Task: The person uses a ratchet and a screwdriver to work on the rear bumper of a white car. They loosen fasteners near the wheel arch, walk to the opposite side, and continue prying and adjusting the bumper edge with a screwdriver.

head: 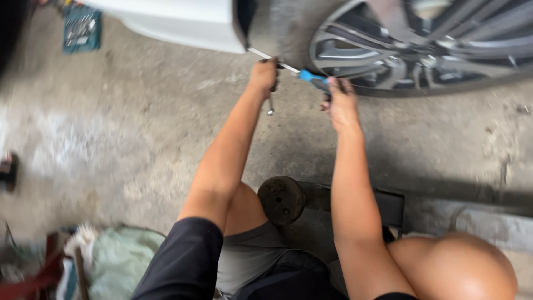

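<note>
One open tool case (81, 29), teal and flat, lay on the concrete floor (139, 111) at the upper left of the frame, with rows of metal sockets or bits set in it, too blurred to count.

Both arms reached up toward the top centre, where a car wheel (400, 50) with grey alloy spokes filled the upper right beside a white body panel (177, 22). The left hand (264, 75) was closed in a fist just under the wheel arch, near the tyre's edge; a small metal tool (270, 105) hung down from it, and the metal shaft of the screwdriver (288, 68) crossed just above its knuckles. Whether the fist also gripped that shaft could not be told. The right hand (340, 100) was curled around the screwdriver's blue handle, just below the rim, with the shaft running up and left toward the body panel.

Lower centre, between the person's knees, stood a dark, rusty round jack saddle (281, 199). A pale green cloth (119, 258) lay bunched at the lower left, next to red metal parts (33, 280). No label or sign was legible.
</note>
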`<state>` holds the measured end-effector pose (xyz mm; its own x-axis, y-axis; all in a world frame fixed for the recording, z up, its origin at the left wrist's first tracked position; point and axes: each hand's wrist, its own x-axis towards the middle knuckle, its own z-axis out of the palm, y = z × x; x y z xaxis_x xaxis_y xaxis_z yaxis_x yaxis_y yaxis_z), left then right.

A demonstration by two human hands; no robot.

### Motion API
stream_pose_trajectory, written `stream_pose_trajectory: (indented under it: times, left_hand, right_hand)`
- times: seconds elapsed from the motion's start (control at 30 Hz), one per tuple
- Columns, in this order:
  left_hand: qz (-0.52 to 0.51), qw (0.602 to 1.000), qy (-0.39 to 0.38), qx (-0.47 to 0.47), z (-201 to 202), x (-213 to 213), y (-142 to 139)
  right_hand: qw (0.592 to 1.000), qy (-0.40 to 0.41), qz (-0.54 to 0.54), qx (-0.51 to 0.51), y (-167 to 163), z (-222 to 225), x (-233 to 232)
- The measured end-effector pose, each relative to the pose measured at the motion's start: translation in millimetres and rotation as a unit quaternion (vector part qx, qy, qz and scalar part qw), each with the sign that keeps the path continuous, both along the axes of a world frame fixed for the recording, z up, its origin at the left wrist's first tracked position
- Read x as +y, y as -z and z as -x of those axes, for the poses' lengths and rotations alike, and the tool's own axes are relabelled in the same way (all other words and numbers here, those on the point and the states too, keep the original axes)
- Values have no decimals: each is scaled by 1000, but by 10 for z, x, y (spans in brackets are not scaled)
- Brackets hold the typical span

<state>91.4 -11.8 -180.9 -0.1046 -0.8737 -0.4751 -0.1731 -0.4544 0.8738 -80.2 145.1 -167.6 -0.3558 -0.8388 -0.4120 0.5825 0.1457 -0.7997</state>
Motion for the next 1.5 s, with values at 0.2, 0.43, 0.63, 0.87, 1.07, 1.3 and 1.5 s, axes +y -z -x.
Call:
stream_pose_trajectory:
  times: [0.2,0.43,0.63,0.87,1.07,1.3,1.5]
  left_hand:
    - [33,999,-21,-11,67,63,-195]
    - [50,997,-25,-51,76,90,-319]
    - [34,997,-31,-69,67,78,-311]
    - [27,997,-33,-60,72,26,-205]
    - [23,997,-28,-72,77,-17,-107]
    - [23,997,-31,-71,73,-33,-77]
    - [13,997,-34,-74,72,-37,-88]
  right_hand:
    - [986,-19,112,123,3,-3,6]
    - [997,55,56,-9,101,-74,83]
    - [943,267,67,-187,373,263,146]
    - [873,88,402,-261,53,615,388]
    - [894,92,413,-147,-373,506,467]
    - [917,103,373,-95,-391,430,473]
    - [938,117,322,-45,-164,497,437]
